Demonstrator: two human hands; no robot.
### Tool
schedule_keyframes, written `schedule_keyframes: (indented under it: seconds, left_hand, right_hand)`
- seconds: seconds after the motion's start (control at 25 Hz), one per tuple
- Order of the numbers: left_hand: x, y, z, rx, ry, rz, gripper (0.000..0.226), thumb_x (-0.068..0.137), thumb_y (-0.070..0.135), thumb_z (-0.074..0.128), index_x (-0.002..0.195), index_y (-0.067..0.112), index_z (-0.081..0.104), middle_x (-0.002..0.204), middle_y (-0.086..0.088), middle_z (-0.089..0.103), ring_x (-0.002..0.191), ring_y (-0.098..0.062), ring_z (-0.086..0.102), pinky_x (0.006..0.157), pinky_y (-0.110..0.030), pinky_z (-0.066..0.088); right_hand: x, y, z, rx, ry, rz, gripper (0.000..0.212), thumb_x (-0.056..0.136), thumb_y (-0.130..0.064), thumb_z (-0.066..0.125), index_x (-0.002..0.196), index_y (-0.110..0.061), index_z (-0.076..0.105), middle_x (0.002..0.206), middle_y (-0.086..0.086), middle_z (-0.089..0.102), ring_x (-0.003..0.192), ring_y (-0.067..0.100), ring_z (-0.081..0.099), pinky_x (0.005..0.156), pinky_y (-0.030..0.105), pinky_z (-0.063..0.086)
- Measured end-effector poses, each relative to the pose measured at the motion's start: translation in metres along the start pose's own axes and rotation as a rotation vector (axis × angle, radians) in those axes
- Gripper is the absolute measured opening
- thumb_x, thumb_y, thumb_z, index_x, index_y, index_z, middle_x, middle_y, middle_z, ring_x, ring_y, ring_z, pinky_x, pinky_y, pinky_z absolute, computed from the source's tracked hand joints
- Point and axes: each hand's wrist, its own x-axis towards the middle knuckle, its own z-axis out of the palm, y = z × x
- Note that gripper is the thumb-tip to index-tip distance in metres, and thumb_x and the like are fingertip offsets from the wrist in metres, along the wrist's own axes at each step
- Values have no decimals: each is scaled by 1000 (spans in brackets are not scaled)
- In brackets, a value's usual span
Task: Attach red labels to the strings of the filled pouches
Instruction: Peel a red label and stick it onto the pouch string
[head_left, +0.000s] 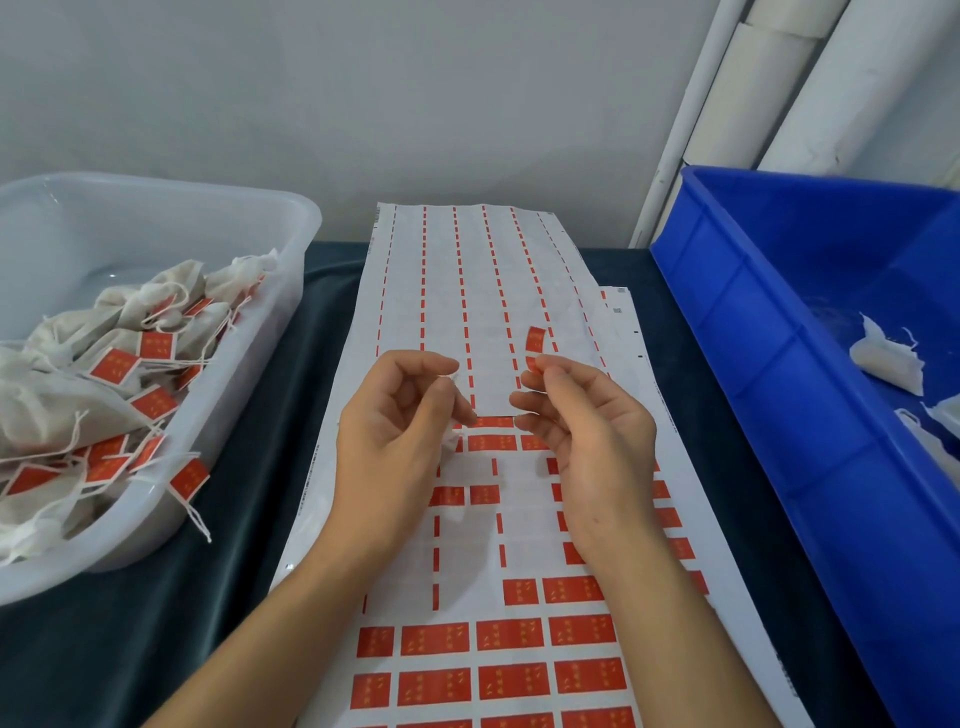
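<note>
Holding a peeled red label (535, 347) upright between thumb and fingertip of the right hand (587, 431), raised above the label sheet (488, 322), curling slightly at its top edge. Pinching something small and pale, seemingly a bit of white string, with the left hand (395, 431), fingers curled close together; too small and blurred to be sure of what. Facing each other, palms inward, well above the middle of the sheet, with a gap between the two sets of fingertips. Lying lengthwise on dark cloth (249, 519), running away toward the grey wall (363, 93): far half stripped, only thin red slivers left in dashed columns; near half carrying full rows of red stickers (511, 636) with yellow marks, a few gaps among them. Peeking out along the right edge, a second sheet (618, 306) underneath. Sitting to the left, a clear plastic tub (291, 228) heaped with filled pouches (67, 405), off-white, drawn shut with white strings, many already bearing red tags (117, 366); one tagged string (189, 480) draped over the tub's near rim. Standing to the right, a blue crate (737, 332) holding a few white pouches (888, 361), no tags visible on them. Leaning in the far right corner, white pipes (769, 98).
</note>
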Motion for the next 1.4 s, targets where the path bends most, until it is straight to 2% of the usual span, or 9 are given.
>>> schedule_keyframes:
  seconds: [0.16, 0.28, 0.4, 0.52, 0.76, 0.92, 1.08, 1.24, 1.4]
  left_hand:
    - [-3, 1, 0, -13, -87, 31, 16, 106, 13, 57, 109, 25, 67, 85, 2, 73, 73, -22, 73, 66, -23, 60]
    - [-4, 1, 0, -22, -115, 44, 17, 105, 11, 58, 111, 24, 67, 85, 1, 73, 67, -22, 71, 63, -24, 59]
    - [-4, 2, -1, -50, -139, 52, 20, 104, 7, 58, 113, 23, 67, 84, -1, 73, 62, -19, 68, 59, -24, 59]
    - [-4, 1, -1, -74, -148, 46, 20, 104, 6, 59, 113, 21, 67, 83, -3, 73, 61, -19, 67, 59, -25, 59]
    - [-4, 2, -1, -69, -150, 29, 18, 101, 12, 61, 114, 24, 67, 83, -3, 73, 61, -17, 66, 58, -25, 58]
    - [-4, -1, 0, 31, -191, -14, 20, 104, 16, 62, 112, 32, 68, 82, 1, 74, 65, -13, 68, 58, -24, 58]
    - [-3, -4, 2, 162, -237, -26, 11, 102, 27, 64, 98, 33, 72, 78, 10, 72, 71, -11, 70, 63, -18, 56]
    - [-1, -5, 1, 147, -229, -68, 14, 102, 30, 65, 91, 32, 73, 73, 10, 71, 65, -7, 67, 59, -15, 53]
    - [1, -3, -1, 77, -220, -140, 15, 101, 34, 66, 88, 33, 74, 70, 6, 69, 58, -4, 61, 55, -15, 51]
  right_hand:
    - [-1, 0, 0, -14, -72, -56, 11, 98, -28, 69, 105, -27, 78, 101, -7, 80, 94, 17, 78, 75, 27, 63]
    - [-3, 1, 1, -33, -168, -89, 18, 98, -22, 70, 114, -24, 76, 108, -7, 79, 103, 15, 76, 83, 29, 62]
    - [-4, 1, 0, -37, -257, -83, 24, 97, -21, 71, 120, -28, 75, 113, -8, 78, 110, 14, 73, 90, 31, 61]
    - [-3, 1, 0, -49, -310, -79, 28, 95, -24, 73, 122, -33, 73, 116, -12, 76, 110, 10, 73, 89, 27, 60]
    - [-3, 1, 0, -73, -245, -111, 30, 90, -20, 79, 117, -32, 76, 110, -16, 77, 104, 2, 72, 76, 14, 57]
    - [0, 1, -3, -75, -174, -133, 27, 91, -20, 77, 115, -31, 76, 108, -15, 77, 100, 10, 75, 81, 22, 61]
    - [1, 0, -3, -64, -173, -111, 25, 93, -20, 75, 116, -30, 75, 108, -14, 77, 99, 12, 76, 82, 26, 62]
    - [1, 0, -3, -48, -166, -107, 26, 90, -25, 76, 116, -32, 75, 109, -14, 77, 99, 13, 76, 81, 26, 62]
    - [3, 0, -4, 43, -55, -48, 21, 92, -32, 75, 113, -33, 77, 110, -12, 78, 94, 17, 78, 77, 28, 63]
